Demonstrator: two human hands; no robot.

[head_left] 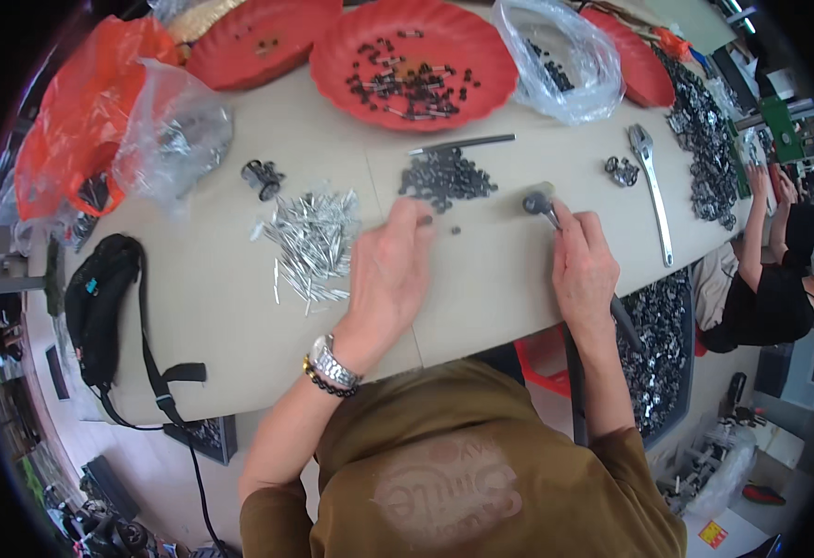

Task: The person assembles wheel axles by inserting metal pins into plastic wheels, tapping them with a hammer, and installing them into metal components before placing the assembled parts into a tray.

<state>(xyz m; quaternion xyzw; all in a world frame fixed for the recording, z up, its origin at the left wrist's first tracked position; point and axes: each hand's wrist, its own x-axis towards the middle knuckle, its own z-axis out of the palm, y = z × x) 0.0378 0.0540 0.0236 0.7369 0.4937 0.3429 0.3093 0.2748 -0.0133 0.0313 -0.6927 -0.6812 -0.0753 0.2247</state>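
My left hand (390, 265) is closed, its fingertips pinched on a small black piece (426, 220) just in front of a pile of small black parts (449, 177). One loose black part (456, 230) lies to its right. A heap of thin silver metal pins (314, 244) spreads to the left of this hand. My right hand (584, 265) grips what looks like a hammer (536, 202), with a round dark head, a metal neck and a black handle running back beneath the wrist. The head points toward the black pile, apart from it.
Red plates (323, 70) with small parts and plastic bags (170, 139) line the far side. A wrench (653, 195), black wheel-like pieces (263, 179) and a black pouch with straps (102, 302) lie on the table. A crate of parts (653, 372) stands right; other people (770, 298) work beyond.
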